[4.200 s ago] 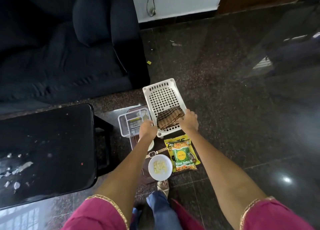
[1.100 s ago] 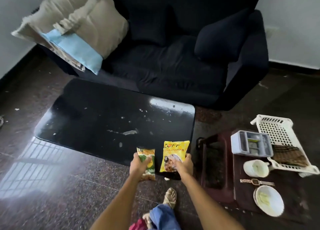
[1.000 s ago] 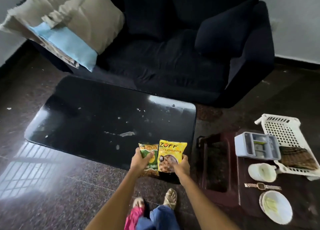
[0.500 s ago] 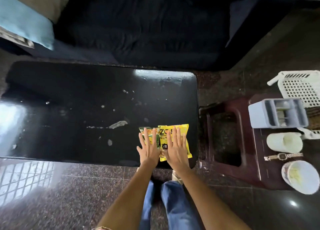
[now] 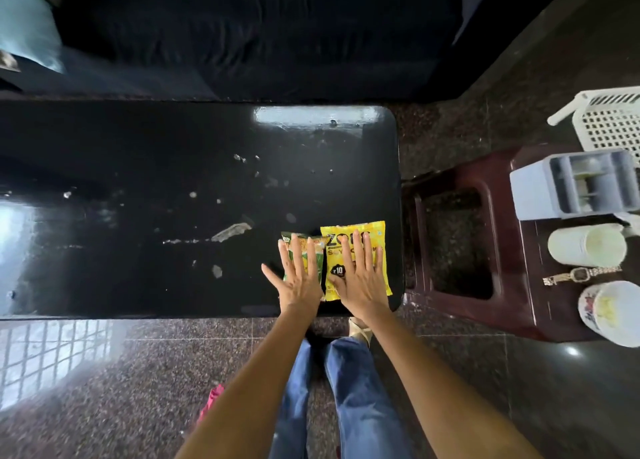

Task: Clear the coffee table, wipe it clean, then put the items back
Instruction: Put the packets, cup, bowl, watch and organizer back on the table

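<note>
The black coffee table (image 5: 138, 258) carries pale smears and scraps across its top. Two snack packets lie flat at its near right corner. My left hand (image 5: 300, 276) rests with straight fingers on the green packet (image 5: 305, 261). On the yellow packet (image 5: 349, 230) beside it lies my right hand (image 5: 360, 278), also flat. Both packets are largely covered by my hands.
A maroon stool (image 5: 485, 251) stands right of the table, bearing a grey compartment box (image 5: 540, 195), a white cup (image 5: 585, 245), a wristwatch (image 5: 581, 274) and a white bowl (image 5: 609, 315). A white basket (image 5: 613, 126) sits behind it. The dark sofa (image 5: 242, 33) runs along the table's far side.
I carried the two packets from the floor by the basket over to the table and laid them flat. My hands went from gripping them to lying flat on top.
</note>
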Tool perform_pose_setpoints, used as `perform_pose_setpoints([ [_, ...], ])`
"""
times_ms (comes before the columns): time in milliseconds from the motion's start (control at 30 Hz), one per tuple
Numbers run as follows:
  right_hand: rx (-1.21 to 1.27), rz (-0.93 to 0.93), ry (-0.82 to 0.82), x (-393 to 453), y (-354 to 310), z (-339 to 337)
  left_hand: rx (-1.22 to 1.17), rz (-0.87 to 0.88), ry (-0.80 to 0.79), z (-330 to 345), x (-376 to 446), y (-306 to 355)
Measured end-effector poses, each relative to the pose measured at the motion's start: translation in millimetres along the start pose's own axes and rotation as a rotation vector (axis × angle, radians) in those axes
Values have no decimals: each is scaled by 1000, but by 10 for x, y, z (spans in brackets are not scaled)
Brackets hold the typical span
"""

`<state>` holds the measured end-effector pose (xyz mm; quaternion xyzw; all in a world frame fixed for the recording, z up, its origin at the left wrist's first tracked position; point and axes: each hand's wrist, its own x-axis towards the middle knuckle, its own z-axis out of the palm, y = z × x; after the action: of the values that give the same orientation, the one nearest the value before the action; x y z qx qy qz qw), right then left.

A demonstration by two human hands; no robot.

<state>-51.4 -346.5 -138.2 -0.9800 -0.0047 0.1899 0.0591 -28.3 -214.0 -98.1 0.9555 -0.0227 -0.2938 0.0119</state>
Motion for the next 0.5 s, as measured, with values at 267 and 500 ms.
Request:
perform_pose_setpoints([
  [267,33,62,10,8,-36,28,-51,-81,-106,38,17,160],
  [500,13,25,-19,0,-13,-75,-106,-72,-156,-24,21,108],
])
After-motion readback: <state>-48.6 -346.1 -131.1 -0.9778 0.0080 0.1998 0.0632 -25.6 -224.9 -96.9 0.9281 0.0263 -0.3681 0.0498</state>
